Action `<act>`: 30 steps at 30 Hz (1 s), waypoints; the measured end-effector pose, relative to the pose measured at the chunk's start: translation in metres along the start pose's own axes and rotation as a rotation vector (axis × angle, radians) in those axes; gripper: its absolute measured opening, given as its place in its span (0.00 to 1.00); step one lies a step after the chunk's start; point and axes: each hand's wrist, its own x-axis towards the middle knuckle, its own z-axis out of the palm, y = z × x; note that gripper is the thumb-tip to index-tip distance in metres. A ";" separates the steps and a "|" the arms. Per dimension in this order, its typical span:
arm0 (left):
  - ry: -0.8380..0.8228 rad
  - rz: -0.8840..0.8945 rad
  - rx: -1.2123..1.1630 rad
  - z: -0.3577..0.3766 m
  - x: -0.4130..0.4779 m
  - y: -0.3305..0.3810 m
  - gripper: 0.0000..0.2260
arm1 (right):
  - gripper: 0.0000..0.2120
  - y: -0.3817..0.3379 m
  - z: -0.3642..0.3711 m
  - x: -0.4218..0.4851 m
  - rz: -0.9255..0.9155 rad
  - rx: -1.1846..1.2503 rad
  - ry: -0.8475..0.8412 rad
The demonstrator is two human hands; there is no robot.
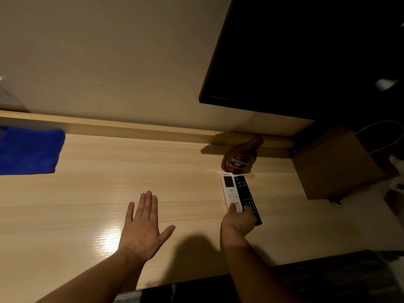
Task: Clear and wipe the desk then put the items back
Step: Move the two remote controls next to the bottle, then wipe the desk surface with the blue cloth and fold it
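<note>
My right hand [239,219] grips the near ends of two remotes side by side: a white remote [229,189] and a black remote [244,191], both lying along the light wooden desk [109,193]. Just beyond them stands a brown Hershey's syrup bottle [240,159] near the back ledge. My left hand [143,226] hovers flat over the middle of the desk, fingers spread, holding nothing. A blue cloth [30,149] lies at the far left of the desk.
A black wall-mounted screen [306,57] hangs above the right part of the desk. A brown cardboard box [336,162] stands off the desk's right end, with a pale cable [380,136] behind it. The desk's front edge runs below my forearms.
</note>
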 end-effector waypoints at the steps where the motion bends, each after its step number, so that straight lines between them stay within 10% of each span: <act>1: -0.006 0.000 -0.012 -0.001 0.000 0.000 0.46 | 0.21 -0.001 -0.002 -0.007 -0.027 -0.016 0.006; 16: 0.187 -0.206 -0.244 -0.068 -0.013 -0.122 0.41 | 0.45 -0.039 0.064 -0.140 -0.932 -0.615 -0.578; 30: 0.193 -0.391 -0.192 -0.125 0.020 -0.303 0.33 | 0.50 -0.080 0.183 -0.236 -1.194 -0.811 -0.693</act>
